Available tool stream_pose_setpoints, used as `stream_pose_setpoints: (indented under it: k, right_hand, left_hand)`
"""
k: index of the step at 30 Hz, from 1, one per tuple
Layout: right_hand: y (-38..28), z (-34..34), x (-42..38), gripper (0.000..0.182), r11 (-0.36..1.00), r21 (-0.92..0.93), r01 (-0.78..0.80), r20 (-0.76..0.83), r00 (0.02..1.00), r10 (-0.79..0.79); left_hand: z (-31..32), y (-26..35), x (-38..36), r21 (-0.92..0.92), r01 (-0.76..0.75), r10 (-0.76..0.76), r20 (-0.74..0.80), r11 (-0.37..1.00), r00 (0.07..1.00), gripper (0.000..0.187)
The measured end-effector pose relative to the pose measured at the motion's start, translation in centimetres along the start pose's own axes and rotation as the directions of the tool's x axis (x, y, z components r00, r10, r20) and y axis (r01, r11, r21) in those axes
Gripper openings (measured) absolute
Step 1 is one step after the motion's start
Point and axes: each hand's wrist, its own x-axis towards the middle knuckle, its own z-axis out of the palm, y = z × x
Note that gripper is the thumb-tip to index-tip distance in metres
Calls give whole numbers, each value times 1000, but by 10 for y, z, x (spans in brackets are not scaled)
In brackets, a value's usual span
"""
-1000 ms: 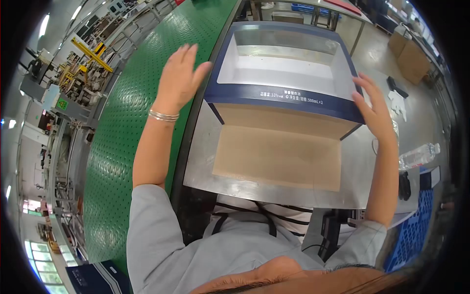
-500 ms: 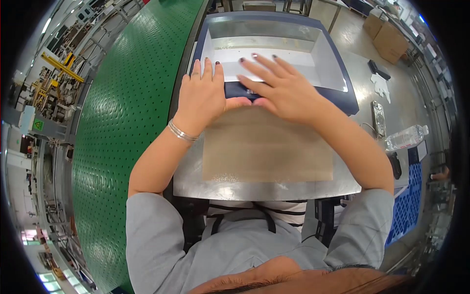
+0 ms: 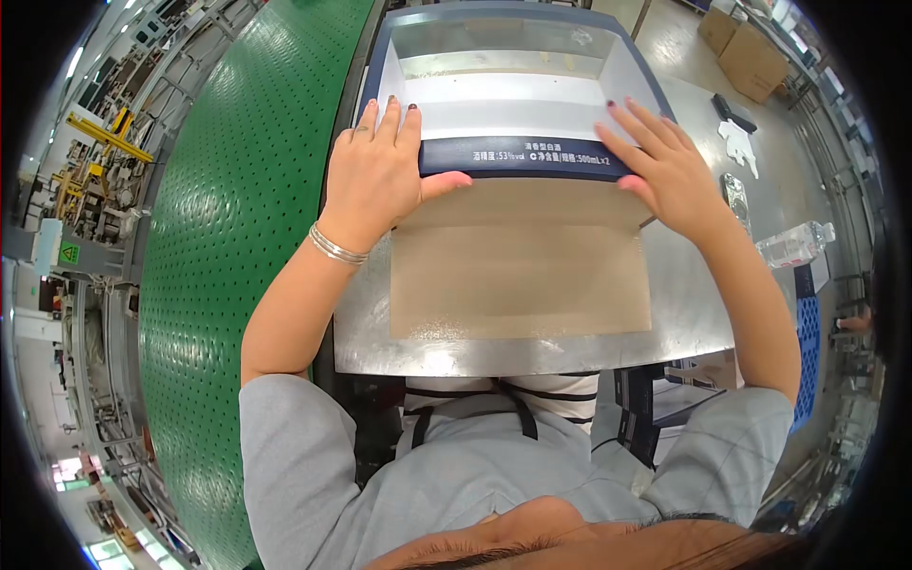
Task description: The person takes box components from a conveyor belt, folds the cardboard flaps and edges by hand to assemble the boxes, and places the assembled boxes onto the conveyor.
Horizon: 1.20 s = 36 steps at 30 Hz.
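A dark blue box (image 3: 518,159) with white printing on its front edge and a white interior lies on the metal table (image 3: 570,354). My left hand (image 3: 373,171) rests on the box's front left corner, fingers pointing forward and thumb spread to the side. On the front right corner lies my right hand (image 3: 655,163), its fingers apart. A flat brown sheet (image 3: 518,275) extends from beneath the box's front edge toward me. Neither hand is wrapped round anything.
A green perforated surface (image 3: 237,218) runs along the left. At the right are a clear bottle (image 3: 793,245), a white glove-like item (image 3: 737,147) and a black object (image 3: 734,112). Cardboard boxes (image 3: 750,62) stand farther back.
My right hand has slid right along the box's front edge, uncovering the printing. My left hand has shifted slightly left. The thumbs, close together before, are now far apart.
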Motion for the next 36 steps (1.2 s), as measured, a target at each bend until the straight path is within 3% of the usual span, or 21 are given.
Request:
stream_pose_setpoints:
  k: [4, 6, 8, 10, 11, 13, 14, 15, 16, 18, 24, 31, 32, 33, 35, 36]
  right_hand:
    - [44, 14, -35, 63, 997, -11, -75, 48, 996, 75]
    - [58, 17, -48, 69, 881, 264, -393, 294, 903, 315]
    - [67, 14, -48, 75, 587, 448, -675, 554, 724, 410]
    - [66, 4, -17, 88, 166, 618, -768, 670, 625, 400]
    - [66, 15, -1, 88, 174, 622, -764, 662, 631, 405]
    - [63, 58, 31, 92, 355, 634, -687, 436, 696, 570]
    - [22, 27, 50, 92, 442, 506, -740, 388, 654, 650]
    - [4, 32, 64, 93, 484, 398, -779, 384, 621, 684]
    - [-19, 22, 73, 93, 479, 404, -780, 369, 618, 695]
    - [-56, 0, 78, 91, 458, 185, -869, 367, 494, 788]
    - [-113, -9, 74, 92, 416, 212, -884, 289, 463, 838]
    - [-149, 26, 19, 88, 484, 224, -846, 42, 504, 863]
    - [-161, 24, 10, 87, 514, 281, -810, -104, 507, 856]
    - [-174, 23, 1, 86, 549, 329, -768, -251, 490, 835]
    - [-198, 30, -21, 87, 619, 384, -686, -446, 449, 774]
    - [-215, 37, -32, 87, 593, 373, -713, -480, 399, 782]
  left_hand:
    - [17, -6, 8, -4, 0, 0, -36, 1000, 999, 85]
    - [16, -4, 13, -62, 115, -102, 183, 991, 978, 86]
    - [19, -8, 20, -87, 237, -184, 403, 968, 897, 87]
    - [35, -16, 35, -58, 308, -255, 430, 950, 866, 89]
    - [47, -22, 48, -23, 382, -327, 469, 924, 821, 91]
    - [65, -31, 72, 54, 511, -461, 520, 858, 719, 95]
    - [47, -54, 61, -13, 503, -442, 457, 864, 772, 95]
    - [54, -59, 55, -60, 523, -437, 472, 850, 766, 96]
    - [57, -65, 44, -104, 536, -426, 491, 838, 760, 97]
    - [60, -74, 28, -187, 565, -394, 544, 804, 741, 99]
    - [23, -94, 0, -145, 542, -346, 629, 828, 696, 100]
    - [9, -53, -43, -103, 502, -378, 533, 859, 757, 92]
    - [7, -51, -61, -244, 446, -365, 312, 861, 877, 90]
    - [5, -48, -80, -366, 351, -353, 64, 862, 933, 88]
    - [-4, -44, -120, -495, 312, -386, -53, 811, 921, 83]
    - [-6, -44, -143, -646, 378, -486, 13, 663, 874, 75]
